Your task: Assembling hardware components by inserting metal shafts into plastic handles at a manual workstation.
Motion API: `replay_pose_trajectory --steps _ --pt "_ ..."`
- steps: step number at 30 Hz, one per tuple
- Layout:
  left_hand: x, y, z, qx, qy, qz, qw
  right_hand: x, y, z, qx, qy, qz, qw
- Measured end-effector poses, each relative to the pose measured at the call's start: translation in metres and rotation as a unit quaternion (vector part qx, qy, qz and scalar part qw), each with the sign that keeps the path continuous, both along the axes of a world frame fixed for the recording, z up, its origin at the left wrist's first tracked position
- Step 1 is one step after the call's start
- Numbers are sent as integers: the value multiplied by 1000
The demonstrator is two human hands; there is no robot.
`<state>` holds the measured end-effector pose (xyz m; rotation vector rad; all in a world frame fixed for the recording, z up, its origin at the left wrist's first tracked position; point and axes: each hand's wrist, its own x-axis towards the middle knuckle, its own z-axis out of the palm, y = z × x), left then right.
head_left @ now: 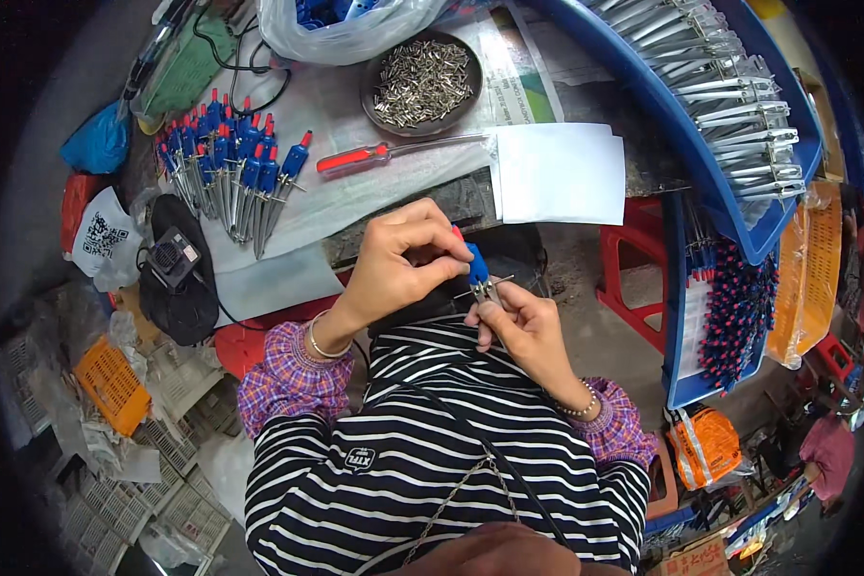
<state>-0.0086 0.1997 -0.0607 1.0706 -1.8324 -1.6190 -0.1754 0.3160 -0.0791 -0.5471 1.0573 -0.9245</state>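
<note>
Just above my lap, both hands hold one drawing compass [478, 269] with a blue head, a red tip and metal legs. My left hand [403, 259] is closed in a pinch by the red tip and the upper part of the blue head. Lower down, the fingers of my right hand [523, 331] are closed around the metal legs. A thin metal rod sticks out sideways near the right fingertips. My fingers partly hide the legs.
Similar blue-headed compasses [230, 158] lie piled on the table's left. A bowl [367, 91] of small metal pins, a red-handled screwdriver [355, 160] and white paper [559, 178] lie ahead. Blue trays of metal legs [739, 115] and red-and-blue parts [739, 317] stand right, near a red stool [629, 269].
</note>
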Motion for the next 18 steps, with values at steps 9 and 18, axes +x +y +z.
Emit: replay_pose_trajectory --steps 9,18 --pt "-2 4 6 -78 -38 -5 996 6 1 9 -53 113 -8 992" --pt "-3 -3 15 104 -17 17 994 5 3 10 -124 201 -14 972"
